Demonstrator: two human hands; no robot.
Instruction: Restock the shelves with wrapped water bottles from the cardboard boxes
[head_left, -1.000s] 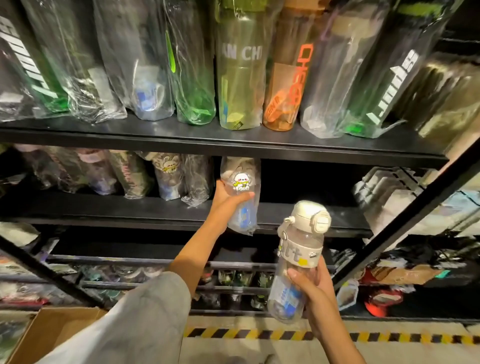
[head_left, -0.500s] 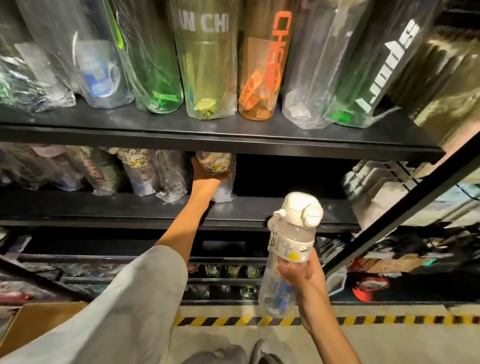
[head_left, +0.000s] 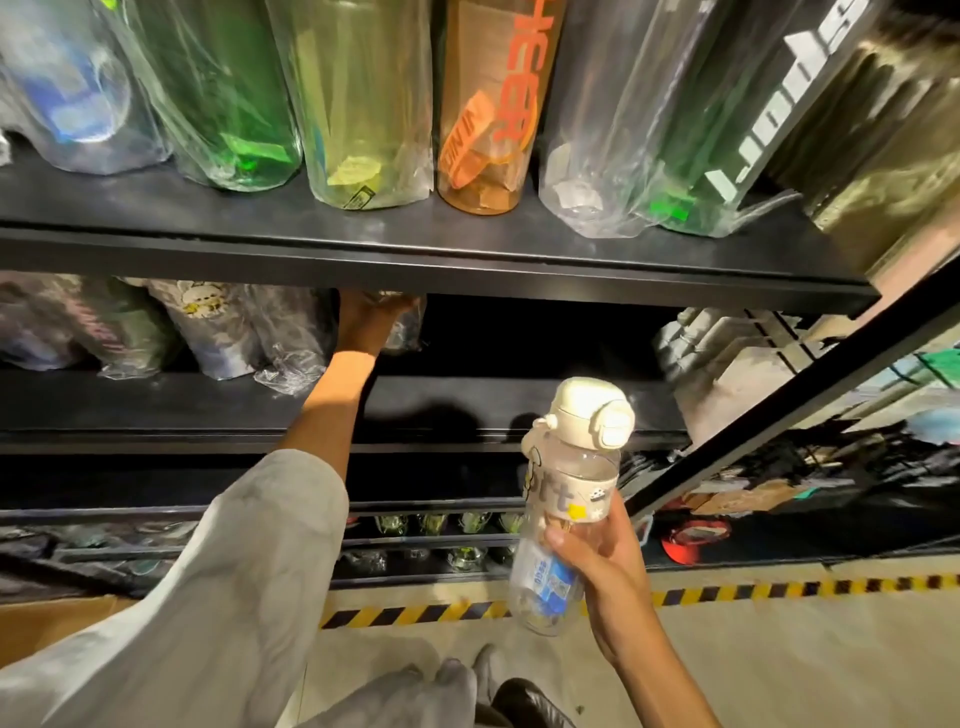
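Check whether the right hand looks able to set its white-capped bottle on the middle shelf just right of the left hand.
Probably yes: the right hand holds the white-capped bottle before bare middle shelf, clear of the left hand.

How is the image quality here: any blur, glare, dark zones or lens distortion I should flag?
Head view: the middle shelf recess is nearly black, so the left hand and the wrapped bottle in its grip are dim. Glare streaks the plastic wrap on the upper-shelf bottles. The blue bottle at top left is smeared. Wide-angle bending tilts the frame post. The white-lidded bottle in the right hand is sharp.
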